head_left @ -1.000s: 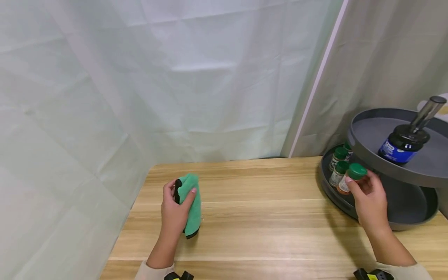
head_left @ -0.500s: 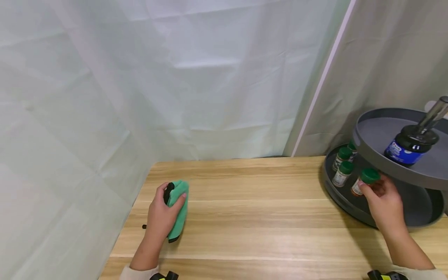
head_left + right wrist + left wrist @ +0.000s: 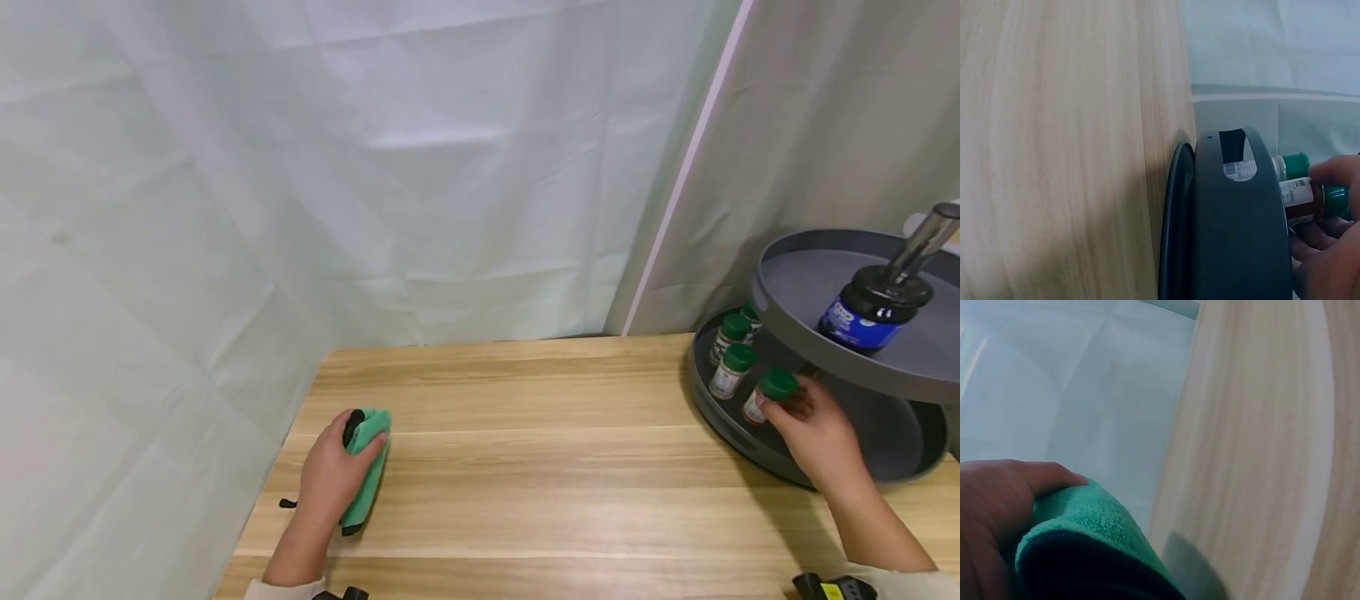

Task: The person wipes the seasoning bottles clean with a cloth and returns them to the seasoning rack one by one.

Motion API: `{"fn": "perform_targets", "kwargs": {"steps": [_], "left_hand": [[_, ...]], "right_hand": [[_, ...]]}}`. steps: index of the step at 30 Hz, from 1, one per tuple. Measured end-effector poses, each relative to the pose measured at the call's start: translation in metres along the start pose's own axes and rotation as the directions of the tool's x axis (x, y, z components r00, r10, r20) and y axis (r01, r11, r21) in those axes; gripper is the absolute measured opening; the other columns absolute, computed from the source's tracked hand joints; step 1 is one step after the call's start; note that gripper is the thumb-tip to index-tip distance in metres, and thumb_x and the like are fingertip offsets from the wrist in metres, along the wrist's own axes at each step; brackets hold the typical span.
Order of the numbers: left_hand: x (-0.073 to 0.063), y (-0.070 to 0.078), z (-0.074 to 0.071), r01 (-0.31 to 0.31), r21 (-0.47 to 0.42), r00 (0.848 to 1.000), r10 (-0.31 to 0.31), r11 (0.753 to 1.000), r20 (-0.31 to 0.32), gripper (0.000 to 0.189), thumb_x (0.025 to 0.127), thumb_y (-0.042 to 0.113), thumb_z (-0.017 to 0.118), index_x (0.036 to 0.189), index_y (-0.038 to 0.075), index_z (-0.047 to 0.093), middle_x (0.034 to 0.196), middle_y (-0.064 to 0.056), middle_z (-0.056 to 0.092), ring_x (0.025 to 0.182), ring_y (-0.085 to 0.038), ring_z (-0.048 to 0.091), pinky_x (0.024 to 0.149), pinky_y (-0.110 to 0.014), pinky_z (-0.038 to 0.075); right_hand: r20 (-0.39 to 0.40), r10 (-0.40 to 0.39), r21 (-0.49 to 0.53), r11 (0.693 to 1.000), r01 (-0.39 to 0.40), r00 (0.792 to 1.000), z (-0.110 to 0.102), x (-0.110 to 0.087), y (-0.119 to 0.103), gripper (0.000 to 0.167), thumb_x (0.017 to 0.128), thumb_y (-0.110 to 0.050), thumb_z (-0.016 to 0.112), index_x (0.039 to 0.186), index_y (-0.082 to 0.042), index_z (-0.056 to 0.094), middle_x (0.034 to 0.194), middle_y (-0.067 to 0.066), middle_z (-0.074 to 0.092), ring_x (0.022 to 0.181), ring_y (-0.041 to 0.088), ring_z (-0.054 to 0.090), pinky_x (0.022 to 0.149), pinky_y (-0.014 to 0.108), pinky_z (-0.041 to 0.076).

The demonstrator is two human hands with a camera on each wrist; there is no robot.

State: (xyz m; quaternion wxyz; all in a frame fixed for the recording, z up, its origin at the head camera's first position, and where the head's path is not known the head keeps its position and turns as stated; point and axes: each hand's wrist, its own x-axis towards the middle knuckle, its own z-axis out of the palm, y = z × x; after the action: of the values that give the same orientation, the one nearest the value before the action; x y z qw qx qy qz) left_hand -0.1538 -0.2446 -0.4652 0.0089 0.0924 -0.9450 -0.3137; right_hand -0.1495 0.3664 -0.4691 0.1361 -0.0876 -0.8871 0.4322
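Observation:
At the left of the table my left hand (image 3: 330,475) grips a folded green cloth (image 3: 367,479) with black edging; in the left wrist view the cloth (image 3: 1100,519) bulges out under the fingers. On the right, my right hand (image 3: 817,429) holds a spice jar (image 3: 768,396) with a green lid by its side, inside the lower tray (image 3: 720,429) of a dark grey two-tier stand. In the right wrist view the jar (image 3: 1300,192) shows a white label and reddish-brown contents, behind the tray wall. Several more green-lidded spice jars (image 3: 729,371) stand beside it.
The upper tray (image 3: 795,271) overhangs my right hand and bears a dark jar with a blue label (image 3: 862,321), with a clear-grey cylinder (image 3: 926,237) behind it. A wooden table (image 3: 540,458) lies between the hands. Pale curtains (image 3: 450,208) hang along its back and left edges.
The left hand has moved left and toward me with the cloth. The right hand has shifted the spice jar rightward, apart from the neighbouring jar, and lower in the tray.

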Motion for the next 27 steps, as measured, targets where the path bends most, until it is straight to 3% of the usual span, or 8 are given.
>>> {"fn": "perform_targets", "kwargs": {"steps": [3,5,15,27], "left_hand": [[0.002,-0.004,0.005,0.004,0.032,0.999,-0.005,0.999,0.032,0.082,0.096,0.049,0.064,0.155,0.001,0.032,0.154,-0.03,0.039,0.139,-0.05,0.042,0.108,-0.064,0.04],[0.004,-0.006,0.009,-0.004,0.047,0.999,0.002,0.999,0.044,0.081,0.096,0.047,0.065,0.154,0.0,0.033,0.152,-0.031,0.041,0.136,-0.05,0.044,0.106,-0.063,0.042],[0.005,-0.006,0.021,-0.04,0.088,0.999,0.036,0.995,0.038,0.081,0.093,0.038,0.071,0.152,-0.002,0.034,0.141,-0.037,0.046,0.122,-0.05,0.054,0.095,-0.062,0.047],[0.008,-0.005,0.02,-0.019,0.122,1.0,0.019,0.992,-0.001,0.085,0.089,0.04,0.074,0.152,-0.001,0.034,0.132,-0.037,0.05,0.108,-0.048,0.058,0.08,-0.059,0.049]], "right_hand": [[0.038,0.004,-0.045,0.999,-0.002,0.999,0.0,0.001,0.002,0.058,0.098,-0.025,0.065,0.137,0.011,0.043,0.111,0.028,0.066,0.079,-0.029,0.041,0.063,0.001,0.04],[0.056,0.012,-0.069,0.998,-0.009,0.998,-0.001,0.001,0.004,0.06,0.098,-0.027,0.064,0.138,0.012,0.041,0.121,0.04,0.059,0.079,-0.03,0.038,0.063,0.001,0.039],[0.091,0.033,-0.087,0.996,-0.025,0.995,-0.003,0.0,0.003,0.063,0.099,-0.032,0.064,0.138,0.011,0.042,0.122,0.037,0.061,0.08,-0.03,0.038,0.062,0.003,0.04],[0.118,0.042,-0.108,0.994,-0.029,0.992,-0.006,-0.001,0.009,0.072,0.098,-0.037,0.065,0.144,0.012,0.036,0.128,0.041,0.056,0.081,-0.031,0.035,0.062,0.004,0.038]]}}
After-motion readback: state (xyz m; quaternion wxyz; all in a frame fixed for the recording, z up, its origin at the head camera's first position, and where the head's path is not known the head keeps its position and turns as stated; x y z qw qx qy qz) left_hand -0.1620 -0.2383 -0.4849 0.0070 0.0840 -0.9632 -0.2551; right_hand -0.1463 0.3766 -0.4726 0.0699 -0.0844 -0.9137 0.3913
